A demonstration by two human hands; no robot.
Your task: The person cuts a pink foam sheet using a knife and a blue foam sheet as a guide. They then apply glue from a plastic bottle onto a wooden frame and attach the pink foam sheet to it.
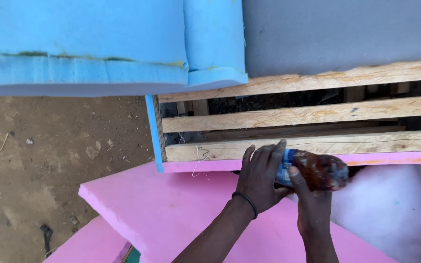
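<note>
Both hands [288, 187] grip bottle [317, 171] beside wooden frame [308, 146] edge.

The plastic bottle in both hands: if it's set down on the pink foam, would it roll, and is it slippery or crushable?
The plastic bottle looks round and lies sideways, so it would probably roll. Its thin, crinkled wall suggests it dents easily under a squeeze. The left hand and right hand both grip it; the glossy surface may be a bit slippery.

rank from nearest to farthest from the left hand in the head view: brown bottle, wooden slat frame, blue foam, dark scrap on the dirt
1. Brown bottle, touching the left hand.
2. Wooden slat frame, just above.
3. Blue foam, upper left.
4. Dark scrap, lower left; too close to the foam to call.
</note>
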